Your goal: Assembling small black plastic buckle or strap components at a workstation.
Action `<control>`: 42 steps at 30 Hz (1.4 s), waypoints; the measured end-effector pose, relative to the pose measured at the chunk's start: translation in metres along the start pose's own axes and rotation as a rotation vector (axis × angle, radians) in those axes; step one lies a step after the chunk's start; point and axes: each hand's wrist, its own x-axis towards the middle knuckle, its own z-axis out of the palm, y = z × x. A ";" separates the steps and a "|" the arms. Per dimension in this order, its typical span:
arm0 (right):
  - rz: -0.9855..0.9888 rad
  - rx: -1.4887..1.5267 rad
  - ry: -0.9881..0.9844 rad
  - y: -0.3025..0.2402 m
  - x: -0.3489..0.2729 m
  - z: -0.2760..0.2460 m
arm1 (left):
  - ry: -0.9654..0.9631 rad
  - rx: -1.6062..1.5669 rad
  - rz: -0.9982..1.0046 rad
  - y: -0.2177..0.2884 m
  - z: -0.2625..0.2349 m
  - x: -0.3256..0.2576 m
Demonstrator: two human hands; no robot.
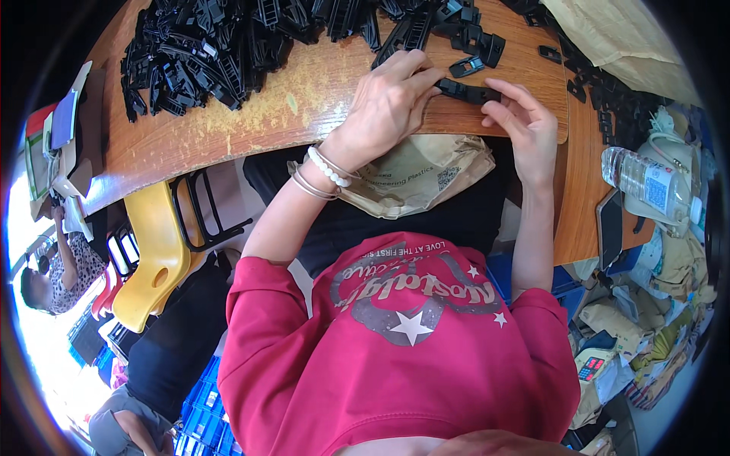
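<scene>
While left hand pinches and right hand loosely grips opposite ends of the black part above the surface's front edge, I judge it light, stiff, best end-held.

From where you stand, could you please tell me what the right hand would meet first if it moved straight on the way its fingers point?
Most likely the black curved piece, whose near end lies right by the right hand. Depth is unclear, so the two may already be touching.
</scene>
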 end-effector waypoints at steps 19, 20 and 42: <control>-0.370 -0.469 -0.020 0.004 0.011 0.009 | -0.034 0.019 0.028 0.001 -0.002 0.003; -0.379 -0.469 -0.019 0.005 0.011 0.006 | -0.030 0.023 0.033 -0.001 -0.004 0.003; -0.479 -0.670 0.113 0.012 -0.002 0.004 | 0.054 0.302 -0.219 0.007 -0.015 -0.018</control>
